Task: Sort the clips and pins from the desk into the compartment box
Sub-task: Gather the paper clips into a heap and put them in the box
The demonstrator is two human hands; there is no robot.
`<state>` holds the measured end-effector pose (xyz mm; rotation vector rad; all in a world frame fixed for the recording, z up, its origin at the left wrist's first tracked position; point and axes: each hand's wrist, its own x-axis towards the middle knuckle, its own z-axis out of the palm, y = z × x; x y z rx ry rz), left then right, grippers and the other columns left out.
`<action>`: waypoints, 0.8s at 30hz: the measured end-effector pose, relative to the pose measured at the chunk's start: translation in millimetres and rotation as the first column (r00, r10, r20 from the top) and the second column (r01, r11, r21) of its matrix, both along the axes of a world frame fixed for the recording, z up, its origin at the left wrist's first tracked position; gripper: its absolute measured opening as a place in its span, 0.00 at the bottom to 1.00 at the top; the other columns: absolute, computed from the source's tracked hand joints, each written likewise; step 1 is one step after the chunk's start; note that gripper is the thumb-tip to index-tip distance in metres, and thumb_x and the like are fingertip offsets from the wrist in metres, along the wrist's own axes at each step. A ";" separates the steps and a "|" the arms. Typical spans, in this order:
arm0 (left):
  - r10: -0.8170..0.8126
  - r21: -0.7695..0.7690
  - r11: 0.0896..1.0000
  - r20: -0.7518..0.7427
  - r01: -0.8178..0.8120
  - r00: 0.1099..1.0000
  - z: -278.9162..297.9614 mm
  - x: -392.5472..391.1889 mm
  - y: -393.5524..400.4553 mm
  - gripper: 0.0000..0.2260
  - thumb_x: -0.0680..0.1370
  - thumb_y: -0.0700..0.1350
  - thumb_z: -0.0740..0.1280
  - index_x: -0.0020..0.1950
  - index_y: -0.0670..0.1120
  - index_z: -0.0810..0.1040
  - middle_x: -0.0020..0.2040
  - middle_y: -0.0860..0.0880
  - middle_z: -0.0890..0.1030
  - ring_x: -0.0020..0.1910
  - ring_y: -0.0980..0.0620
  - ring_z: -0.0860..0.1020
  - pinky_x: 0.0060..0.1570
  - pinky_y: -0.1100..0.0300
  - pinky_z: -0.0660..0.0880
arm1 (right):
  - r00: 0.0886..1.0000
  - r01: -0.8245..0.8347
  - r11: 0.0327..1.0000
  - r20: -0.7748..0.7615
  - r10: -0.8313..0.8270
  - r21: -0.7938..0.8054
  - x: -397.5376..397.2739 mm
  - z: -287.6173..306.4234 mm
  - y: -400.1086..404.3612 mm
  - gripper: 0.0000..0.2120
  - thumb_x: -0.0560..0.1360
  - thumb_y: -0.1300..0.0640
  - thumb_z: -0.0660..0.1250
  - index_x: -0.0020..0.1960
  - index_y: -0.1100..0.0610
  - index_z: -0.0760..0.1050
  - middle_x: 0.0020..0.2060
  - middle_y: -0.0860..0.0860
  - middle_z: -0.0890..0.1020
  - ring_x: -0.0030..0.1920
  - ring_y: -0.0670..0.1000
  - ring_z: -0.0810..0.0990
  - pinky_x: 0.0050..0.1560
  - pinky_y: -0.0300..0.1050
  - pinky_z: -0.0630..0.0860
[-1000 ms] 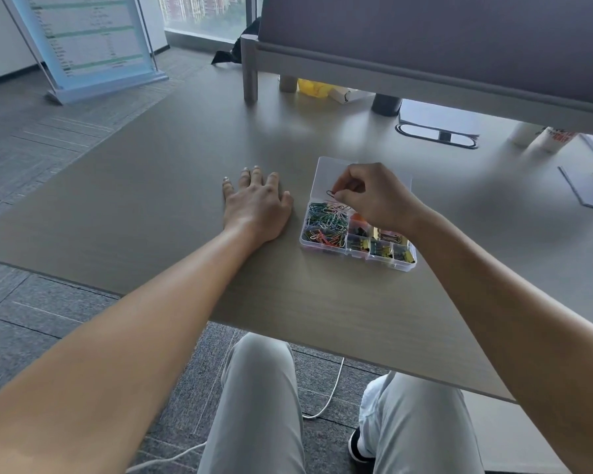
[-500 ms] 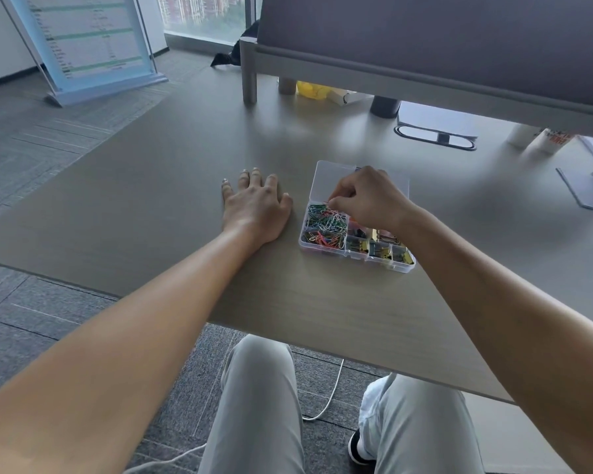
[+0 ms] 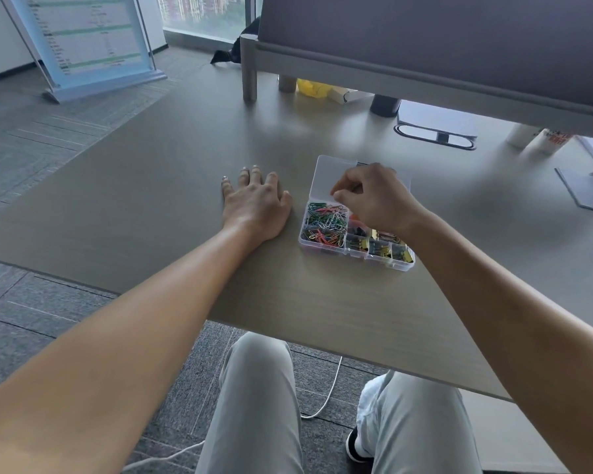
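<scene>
Two hands are in view over the desk (image 3: pixel 151 213). My left hand (image 3: pixel 254 206) lies flat, palm down, fingers straight and slightly spread, just beside the left wall of the compartment box (image 3: pixel 356 255) without touching it. My right hand (image 3: pixel 374 200) hovers above the box's far half, fingers curled and thumb meeting forefinger in a pinch; whether anything sits in that pinch I cannot tell, it is too small to make out.

Compartment box: clear plastic, standing near the desk's front edge, its lid (image 3: pixel 326 177) laid open flat on the far side. Largest compartment, at the left, holds a heap of coloured paper clips (image 3: pixel 324 224). Smaller compartments along the near right hold binder clips (image 3: pixel 377 247), dark and gold. An orange item shows in a compartment under my right hand, mostly hidden.

Farther back, a grey partition (image 3: pixel 425 46) stands along the desk.
</scene>
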<state>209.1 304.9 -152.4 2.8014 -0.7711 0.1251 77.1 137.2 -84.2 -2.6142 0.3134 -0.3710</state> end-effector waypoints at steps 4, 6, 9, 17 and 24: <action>-0.002 -0.007 1.000 0.004 0.002 1.000 -1.1 0.6 0.0 0.24 0.80 0.58 0.50 0.71 0.50 0.68 0.79 0.41 0.62 0.79 0.42 0.57 0.75 0.36 0.51 | 0.990 0.130 0.991 0.052 -0.131 0.005 -12.4 3.7 -9.9 0.08 0.79 0.61 0.68 0.51 0.56 0.87 0.46 0.49 0.87 0.45 0.47 0.82 0.53 0.42 0.79; -0.003 -0.007 1.000 0.002 0.003 1.000 -0.8 1.4 0.5 0.24 0.80 0.58 0.50 0.71 0.49 0.68 0.79 0.41 0.62 0.79 0.42 0.57 0.75 0.36 0.51 | 0.985 0.166 0.986 0.040 -0.167 0.015 -18.7 2.7 -13.1 0.09 0.78 0.62 0.68 0.51 0.56 0.87 0.48 0.51 0.87 0.44 0.49 0.83 0.54 0.46 0.81; -0.005 -0.006 1.000 0.004 0.005 1.000 -0.3 1.3 0.8 0.24 0.80 0.58 0.51 0.72 0.49 0.68 0.78 0.41 0.62 0.79 0.41 0.57 0.75 0.35 0.51 | 0.982 0.184 0.982 0.030 -0.185 0.043 -24.3 0.4 -15.0 0.10 0.77 0.63 0.68 0.51 0.56 0.88 0.45 0.51 0.87 0.42 0.51 0.85 0.52 0.52 0.83; -0.004 -0.016 1.000 -0.001 0.004 1.000 -0.6 0.9 0.5 0.24 0.80 0.58 0.51 0.72 0.49 0.68 0.79 0.42 0.62 0.79 0.42 0.57 0.75 0.36 0.51 | 0.998 -0.032 0.997 0.052 0.035 -0.071 -22.3 -6.7 11.2 0.11 0.79 0.60 0.67 0.55 0.52 0.86 0.44 0.47 0.83 0.43 0.44 0.80 0.49 0.40 0.76; -0.008 -0.024 1.000 -0.010 0.007 1.000 0.7 0.0 1.8 0.24 0.79 0.58 0.51 0.71 0.49 0.69 0.78 0.41 0.63 0.79 0.41 0.58 0.75 0.36 0.51 | 0.998 -0.068 0.975 -0.017 0.066 -0.212 -15.9 -15.1 27.4 0.13 0.80 0.59 0.64 0.58 0.53 0.85 0.50 0.52 0.80 0.58 0.55 0.76 0.58 0.53 0.76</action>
